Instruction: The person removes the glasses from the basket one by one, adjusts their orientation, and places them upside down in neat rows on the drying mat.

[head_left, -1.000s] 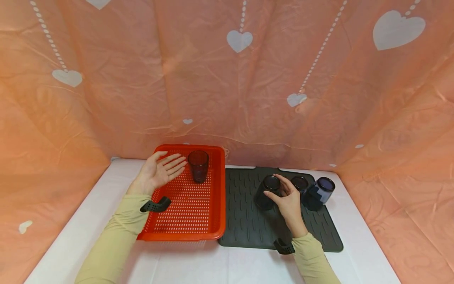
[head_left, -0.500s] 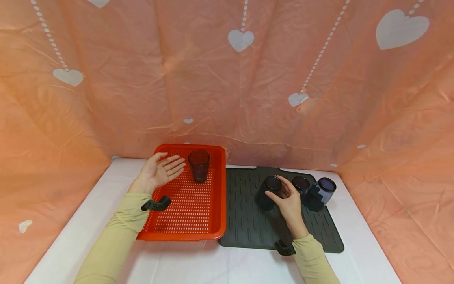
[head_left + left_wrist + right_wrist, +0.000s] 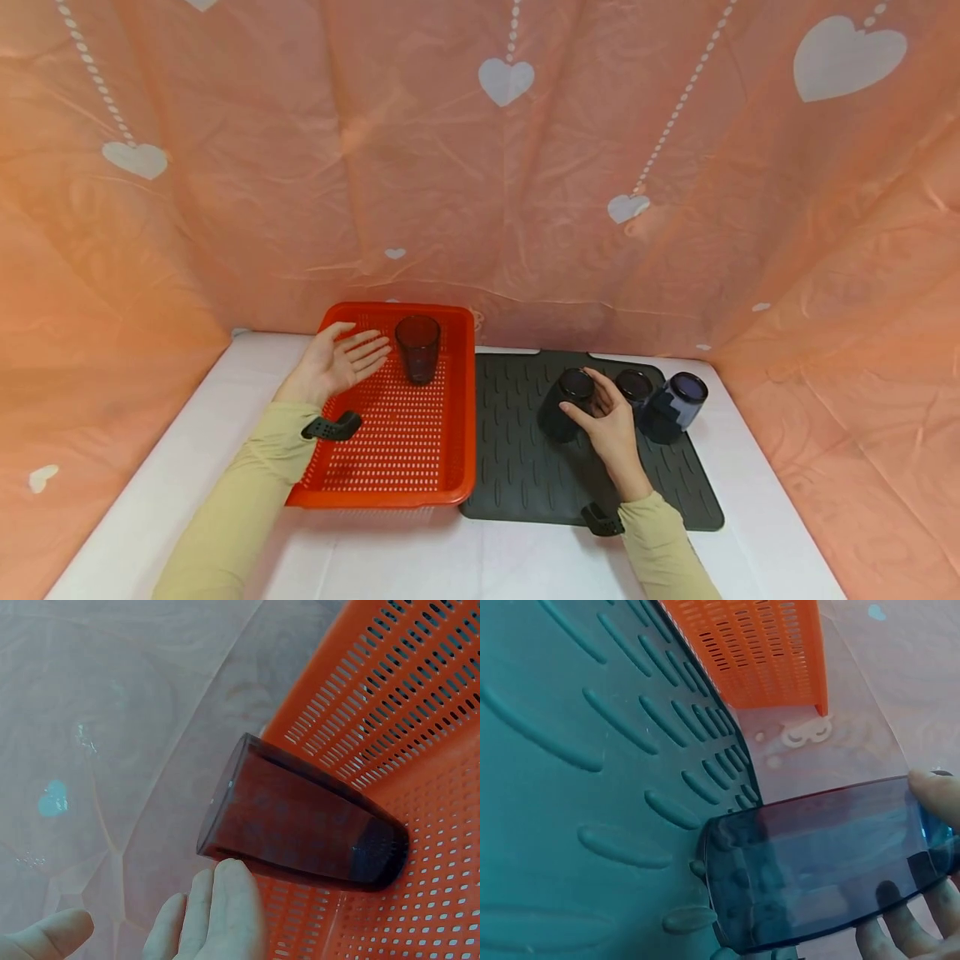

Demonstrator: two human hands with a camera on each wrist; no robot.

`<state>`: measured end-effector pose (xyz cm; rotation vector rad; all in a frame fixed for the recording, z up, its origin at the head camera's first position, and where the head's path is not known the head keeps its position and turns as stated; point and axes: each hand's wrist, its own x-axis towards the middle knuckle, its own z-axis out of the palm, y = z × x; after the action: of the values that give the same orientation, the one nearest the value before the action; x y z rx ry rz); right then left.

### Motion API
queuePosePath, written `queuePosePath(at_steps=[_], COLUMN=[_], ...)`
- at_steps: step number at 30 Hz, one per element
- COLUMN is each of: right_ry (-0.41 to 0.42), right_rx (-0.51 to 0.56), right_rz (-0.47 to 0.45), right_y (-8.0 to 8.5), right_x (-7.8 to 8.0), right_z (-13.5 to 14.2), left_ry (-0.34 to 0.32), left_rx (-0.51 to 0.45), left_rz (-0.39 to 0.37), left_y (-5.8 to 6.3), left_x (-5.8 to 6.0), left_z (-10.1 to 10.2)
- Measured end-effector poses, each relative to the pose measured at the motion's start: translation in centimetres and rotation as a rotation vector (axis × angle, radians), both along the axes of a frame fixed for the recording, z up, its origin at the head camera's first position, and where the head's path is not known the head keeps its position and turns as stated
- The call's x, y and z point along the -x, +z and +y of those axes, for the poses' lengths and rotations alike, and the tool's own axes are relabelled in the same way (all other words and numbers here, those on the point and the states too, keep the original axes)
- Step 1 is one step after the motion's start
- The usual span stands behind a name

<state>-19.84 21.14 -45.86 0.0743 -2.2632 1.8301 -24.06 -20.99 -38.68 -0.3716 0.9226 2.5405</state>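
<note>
My right hand [image 3: 613, 429] grips a dark blue drinking glass [image 3: 558, 415] between thumb and fingers near its base. That glass is upside down, its rim on the dark ribbed drying mat [image 3: 513, 475]; the right wrist view shows the glass [image 3: 817, 862] see-through. Over the left part of the red perforated basket [image 3: 463, 417], my left hand [image 3: 326, 367] is held with fingers straight and palm showing, holding nothing. Another dark glass [image 3: 418, 350] stands mouth up in the basket, just right of those fingertips. In the left wrist view the fingers appear beside this glass [image 3: 307, 817].
Two more upside-down glasses, one behind [image 3: 634, 388] and one nearer the right edge [image 3: 671, 410], stand on the mat right of my right hand. The basket adjoins the mat's left side. An orange curtain [image 3: 420, 167] with hearts rises behind the white table [image 3: 397, 558].
The head view shifts very slightly. Both hands and all the glasses otherwise keep their places.
</note>
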Motion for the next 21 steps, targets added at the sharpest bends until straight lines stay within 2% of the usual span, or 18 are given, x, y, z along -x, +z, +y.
queuePosePath(at_steps=[11, 21], right_ry=[0.004, -0.004], right_rx=[-0.02, -0.019], right_rz=[-0.009, -0.016], right_y=[0.1, -0.1], right_x=[0.1, 0.1], right_z=[0.2, 0.2], left_ry=[-0.013, -0.107], left_rx=[0.024, 0.213], left_rz=[-0.008, 0.108], left_y=[0.2, -0.1], left_x=[0.2, 1.5], left_z=[0.2, 0.5])
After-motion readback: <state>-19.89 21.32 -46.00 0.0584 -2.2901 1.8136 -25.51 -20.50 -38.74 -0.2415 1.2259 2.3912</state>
